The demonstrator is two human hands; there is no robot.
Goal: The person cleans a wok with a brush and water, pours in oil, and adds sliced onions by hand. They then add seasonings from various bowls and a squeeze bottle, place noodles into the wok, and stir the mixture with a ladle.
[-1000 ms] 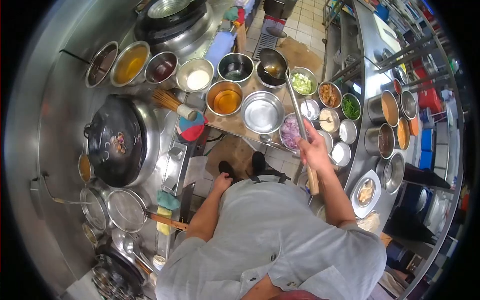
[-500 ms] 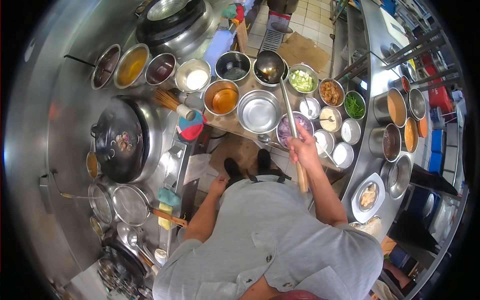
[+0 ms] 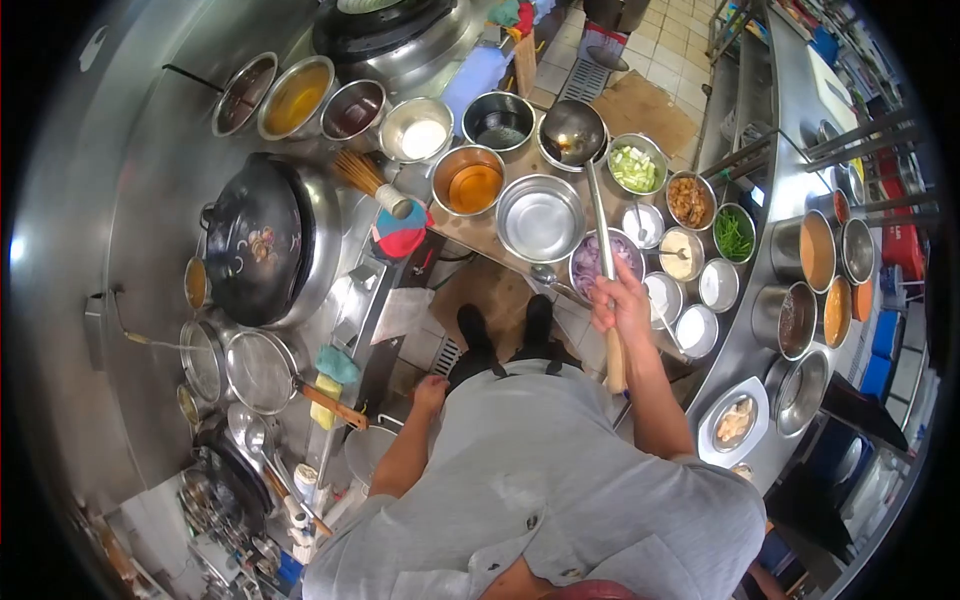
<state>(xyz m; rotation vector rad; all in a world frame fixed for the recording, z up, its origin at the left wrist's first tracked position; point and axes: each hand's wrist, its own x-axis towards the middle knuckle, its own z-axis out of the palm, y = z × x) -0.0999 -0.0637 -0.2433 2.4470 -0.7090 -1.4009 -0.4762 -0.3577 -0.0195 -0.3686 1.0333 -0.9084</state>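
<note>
My right hand (image 3: 620,297) is wrapped round the long handle of a ladle (image 3: 574,132), whose bowl is over a dark pot behind the metal bowls. Under the handle sits a bowl of sliced purple onion (image 3: 592,265). Just left of it is a wide steel bowl of clear liquid (image 3: 540,219), with a bowl of amber liquid (image 3: 474,188) beyond. Down by my hip, my left hand (image 3: 430,393) has its fingers curled; whether anything is inside is hidden. To the left, a black wok (image 3: 255,240) holds a few small pieces of food.
A bamboo brush (image 3: 368,178) and strainers (image 3: 262,371) lie along the left stove. Bowls of chopped greens (image 3: 734,233) and white powders stand at the right. Deep sauce pots (image 3: 803,250) and a white plate (image 3: 733,422) are on the right counter.
The whole view has shifted, with the bowls now further right in the picture. My right hand still holds the ladle, its handle now more upright. My left hand stays low by my hip.
</note>
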